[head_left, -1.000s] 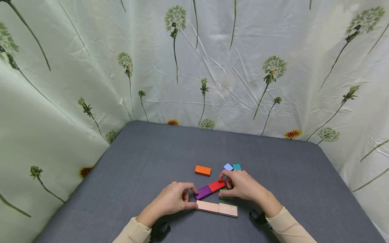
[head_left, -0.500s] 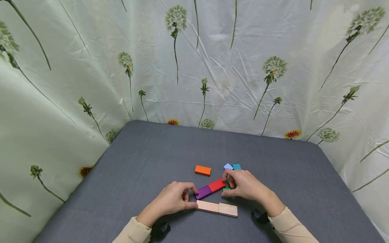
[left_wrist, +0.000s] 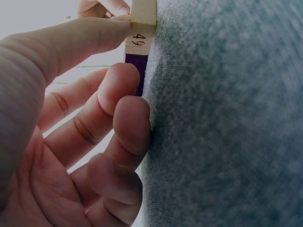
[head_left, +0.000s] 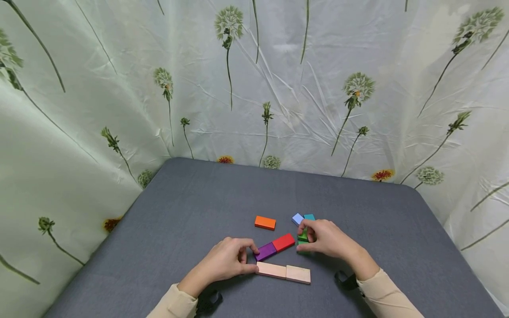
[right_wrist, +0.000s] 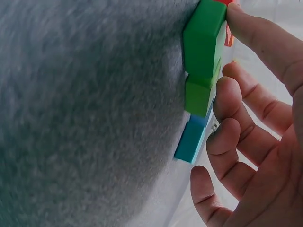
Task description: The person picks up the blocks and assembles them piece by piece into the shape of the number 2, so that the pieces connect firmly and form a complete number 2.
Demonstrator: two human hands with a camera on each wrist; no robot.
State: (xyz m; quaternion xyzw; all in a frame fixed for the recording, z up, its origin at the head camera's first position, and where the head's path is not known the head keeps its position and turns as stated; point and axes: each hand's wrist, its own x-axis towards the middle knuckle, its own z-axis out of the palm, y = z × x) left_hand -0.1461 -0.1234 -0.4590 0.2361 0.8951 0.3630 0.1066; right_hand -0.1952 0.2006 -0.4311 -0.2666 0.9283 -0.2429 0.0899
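Note:
In the head view my left hand (head_left: 228, 260) rests at the left ends of two rows, thumb at a plain wooden block (head_left: 271, 270) and index finger at a purple block (head_left: 265, 251). The left wrist view shows a numbered block end (left_wrist: 138, 41) beside the thumb, the other fingers loosely bent. My right hand (head_left: 328, 238) curls thumb and fingers over a dark green block (right_wrist: 201, 40) and a light green block (right_wrist: 199, 94), which stand one behind the other. A red block (head_left: 284, 242) continues the purple one, just left of these fingers.
A second plain block (head_left: 298, 274) touches the first end to end. Farther back lie an orange block (head_left: 265, 222), a light blue block (head_left: 297, 219) and a teal block (head_left: 309, 217). The grey table (head_left: 207, 194) meets a flower-print curtain (head_left: 294, 88).
My right hand has shifted right and a little away from the red block, and the green blocks have moved with it. My left hand has stayed in place.

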